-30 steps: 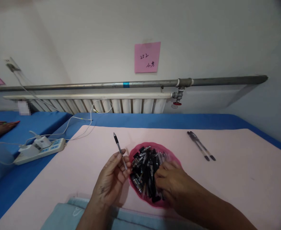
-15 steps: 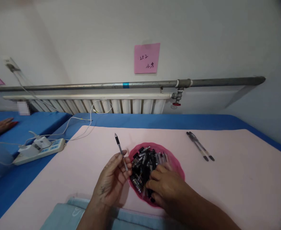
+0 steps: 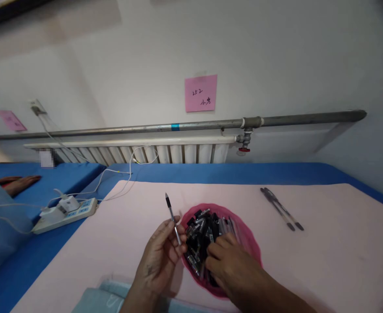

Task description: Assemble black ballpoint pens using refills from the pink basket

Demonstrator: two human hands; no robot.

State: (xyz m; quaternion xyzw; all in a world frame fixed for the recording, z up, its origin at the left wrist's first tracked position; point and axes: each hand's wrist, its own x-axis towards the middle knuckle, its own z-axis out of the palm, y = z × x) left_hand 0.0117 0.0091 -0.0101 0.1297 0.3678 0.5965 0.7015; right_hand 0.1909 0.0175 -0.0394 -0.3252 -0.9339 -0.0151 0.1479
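Pink sheet [image 3: 126,221] on a blue table [image 3: 211,173] before a white wall [image 3: 276,56]. The pen [image 3: 171,212], tip up, is pinched in my left hand [image 3: 161,254]; just right of it, my right hand [image 3: 228,263] reaches into a pink bowl [image 3: 249,232] of pen parts [image 3: 198,230], whether gripping any I cannot tell. Beyond both hands, a pink note [image 3: 200,98] reads "252" above handwritten characters.

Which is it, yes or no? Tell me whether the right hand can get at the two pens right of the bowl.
Likely yes: the right hand is at the pink bowl, and only pink sheet shows between that bowl and the two pens.
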